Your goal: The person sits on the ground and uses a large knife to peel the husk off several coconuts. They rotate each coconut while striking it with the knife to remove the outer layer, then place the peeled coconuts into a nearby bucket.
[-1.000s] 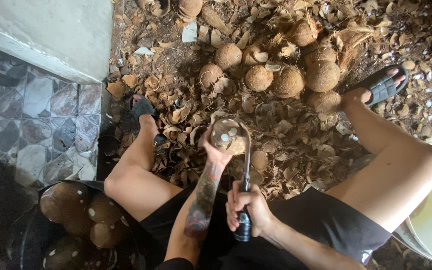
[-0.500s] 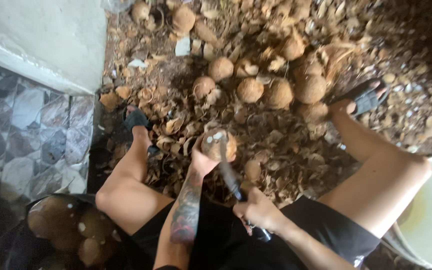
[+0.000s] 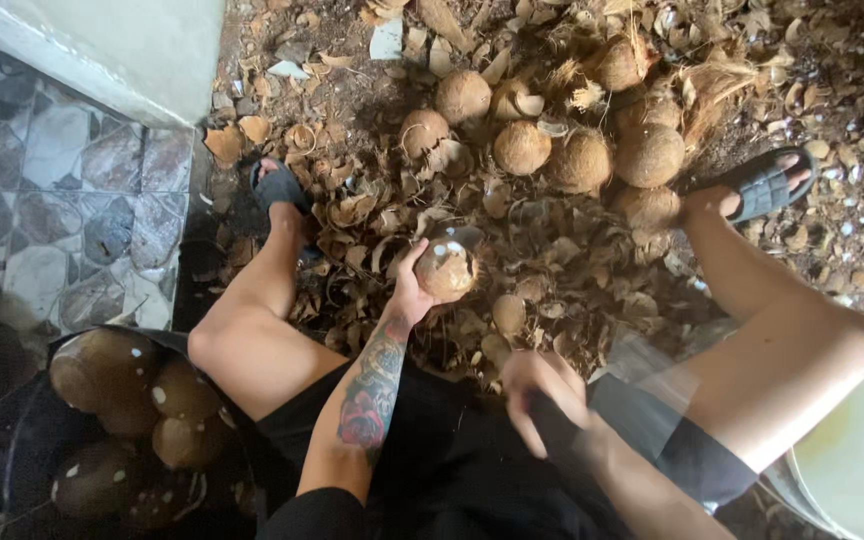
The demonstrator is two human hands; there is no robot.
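My left hand [image 3: 414,292] grips a brown coconut [image 3: 445,270] with white patches, held out over the shell litter between my legs. My right hand [image 3: 542,392] is drawn back near my lap and closed on the dark handle of a knife [image 3: 562,432]. That hand and the knife are blurred by motion, and the blade is not clear to see.
Several husked coconuts [image 3: 580,160] lie in a heap ahead among broken shell pieces [image 3: 352,210]. A dark container [image 3: 127,420] of peeled coconuts sits at my left. A pale tub [image 3: 857,450] stands at my right. A tiled floor [image 3: 62,190] and wall lie at left.
My right hand has pulled the knife back from the coconut toward my lap. My left hand still holds the coconut in about the same place.
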